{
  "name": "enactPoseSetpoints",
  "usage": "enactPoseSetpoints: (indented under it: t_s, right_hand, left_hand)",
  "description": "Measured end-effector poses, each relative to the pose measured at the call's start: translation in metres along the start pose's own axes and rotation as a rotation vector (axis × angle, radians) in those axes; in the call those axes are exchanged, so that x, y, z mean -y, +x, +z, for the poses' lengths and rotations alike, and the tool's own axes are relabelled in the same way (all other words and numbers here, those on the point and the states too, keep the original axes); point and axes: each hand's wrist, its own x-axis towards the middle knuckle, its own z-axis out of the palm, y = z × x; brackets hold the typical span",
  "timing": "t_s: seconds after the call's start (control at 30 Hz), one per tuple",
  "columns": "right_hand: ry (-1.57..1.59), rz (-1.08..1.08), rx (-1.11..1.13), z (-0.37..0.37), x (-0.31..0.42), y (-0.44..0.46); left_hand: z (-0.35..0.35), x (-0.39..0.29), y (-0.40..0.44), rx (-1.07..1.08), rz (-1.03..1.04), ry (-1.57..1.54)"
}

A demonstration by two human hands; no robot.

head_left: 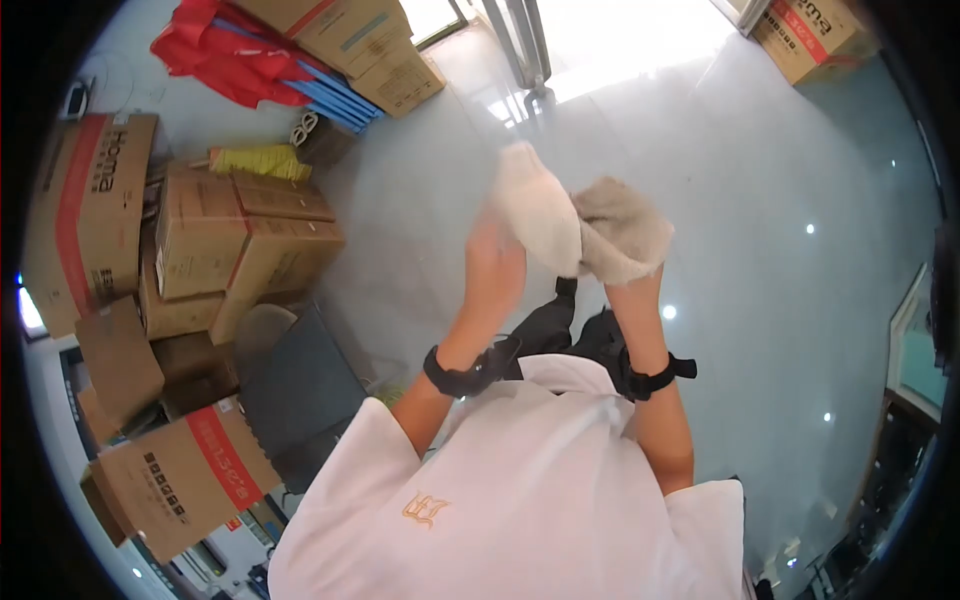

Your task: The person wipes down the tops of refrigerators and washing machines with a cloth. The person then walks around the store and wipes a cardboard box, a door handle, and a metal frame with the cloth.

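Two cloths are held up in front of my body, over the grey floor. A cream cloth [540, 208] lies against my left hand [493, 240], which is blurred, its fingers mostly hidden behind the fabric. Beside it, a crumpled grey-brown cloth [625, 228] covers my right hand, so none of those fingers show; only the wrist and forearm come out below it. The two cloths touch each other at the middle. Both wrists wear black straps.
Cardboard boxes [290, 250] are stacked at the left, near a dark chair [300, 390]. Red fabric [235, 55] and blue poles lie at the upper left. A metal door frame [515, 45] stands at the top. Another box [810, 40] sits at the upper right.
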Motion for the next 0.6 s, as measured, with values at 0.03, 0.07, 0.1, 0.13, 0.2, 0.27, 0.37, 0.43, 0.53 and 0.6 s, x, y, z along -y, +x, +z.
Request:
enactPoseSetpoints:
  t_s: [0.03,0.07,0.1,0.13,0.2,0.27,0.37,0.43,0.53,0.6]
  right_hand:
    - [0.126,0.088,-0.014,-0.006,0.017,0.029]
    - [0.251,0.175,-0.029,-0.008,0.027,0.056]
    - [0.236,0.16,-0.093,-0.007,0.029,0.081]
    - [0.217,0.133,-0.16,-0.007,0.026,0.11]
    - [0.19,0.129,-0.218,-0.004,0.002,0.167]
    - [0.161,0.19,-0.19,0.002,-0.04,0.249]
    - [0.201,0.072,-0.192,0.009,-0.06,0.349]
    - [0.22,0.121,-0.105,0.013,-0.072,0.418]
    - [0.098,-0.093,-0.149,0.033,-0.089,0.538]
    - [0.152,-0.128,-0.123,0.053,-0.097,0.594]
  left_hand:
    - [0.007,-0.002,0.028,-0.02,0.002,-0.035]
    - [0.014,-0.004,0.056,-0.041,0.003,-0.071]
    - [0.025,-0.009,0.089,-0.063,0.008,-0.117]
    - [0.04,-0.012,0.124,-0.088,0.023,-0.17]
    - [0.061,-0.013,0.187,-0.126,0.023,-0.094]
    - [0.084,-0.009,0.265,-0.153,-0.027,0.159]
    - [0.11,-0.019,0.35,-0.103,-0.113,-0.095]
    - [0.125,-0.015,0.407,-0.069,-0.167,-0.159]
    - [0.155,-0.031,0.503,-0.18,-0.158,-0.27]
    - [0.167,-0.036,0.548,-0.289,-0.132,-0.277]
